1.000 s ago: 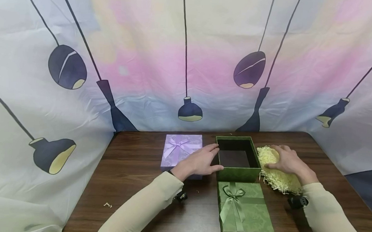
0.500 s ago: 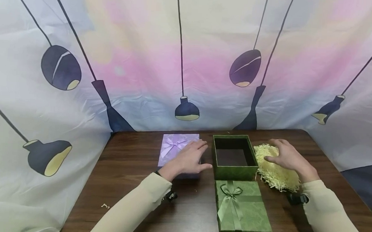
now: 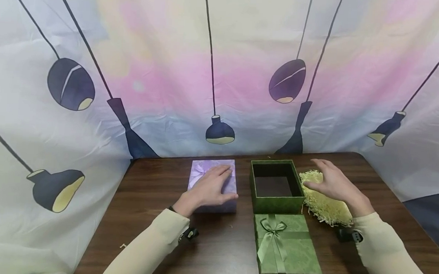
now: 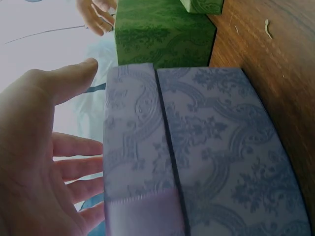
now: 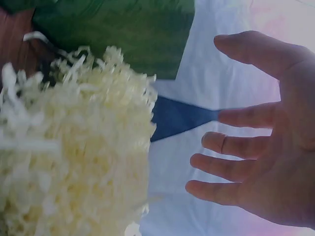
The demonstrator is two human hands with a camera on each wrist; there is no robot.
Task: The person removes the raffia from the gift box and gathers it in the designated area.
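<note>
Over the closed lilac gift box [image 3: 221, 207] hovers my left hand [image 3: 209, 187], its fingers loosely extended. In the left wrist view a gap shows between the thumb and the box's patterned lid [image 4: 133, 113]; fingertip contact with the far side is unclear. My right hand [image 3: 334, 183] is spread above the pale yellow shredded paper [image 3: 325, 209], holding nothing. The right wrist view shows its fingers apart from the shredded paper [image 5: 83, 162]. Between the hands stands a lidless green gift box [image 3: 277, 205] with a dark interior.
A green lid [image 3: 297, 255] with a ribbon bow [image 3: 273, 226] lies in front of the green box. Thin paper scraps [image 3: 123, 245] are on the brown wooden table [image 3: 157, 183]. A printed cloth [image 3: 170, 84] hangs behind the table.
My left hand has left the green box's side and moved left over the lilac box. My right hand has lifted slightly off the shredded paper and shifted left. The head view has shifted slightly.
</note>
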